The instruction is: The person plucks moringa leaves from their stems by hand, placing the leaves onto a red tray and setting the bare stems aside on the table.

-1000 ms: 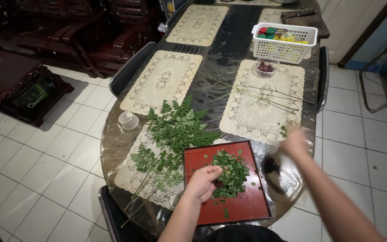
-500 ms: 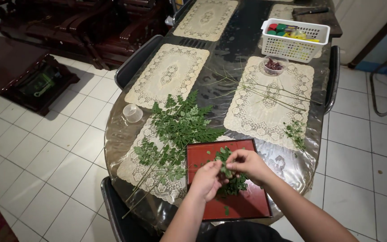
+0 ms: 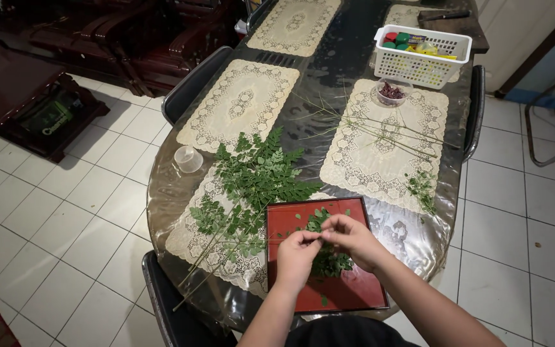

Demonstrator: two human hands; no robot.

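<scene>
A: Sprig of small green leaves [image 3: 321, 239], right there between the two hands, held low over the red tray [image 3: 348, 292] at the near edge of the table.

B: And both hands are on it. The left hand [image 3: 295, 252] has its fingertips pinched on the near-left end, the right hand [image 3: 353, 236] has thumb and fingers pinched on the other end, and the two sets of fingertips almost touch.

A: Under them, a heap of loose leaves [image 3: 330, 260] lies on the tray, partly hidden by the hands.

B: Just left of the tray, leafy branches [image 3: 252, 189] spread across a lace placemat [image 3: 194, 247], their long stems running off the near-left rim.

A: Further left, a small clear plastic cup [image 3: 188, 159] sits on the glass table [image 3: 168, 193].

B: To the right, a small tuft of leaves [image 3: 422, 187] at the near corner of another placemat, with bare thin stems [image 3: 380, 132] strewn across it.

A: Far right, a little glass bowl [image 3: 391, 92] with something dark red in it, and behind that a white plastic basket [image 3: 422, 55] with coloured items inside.
</scene>
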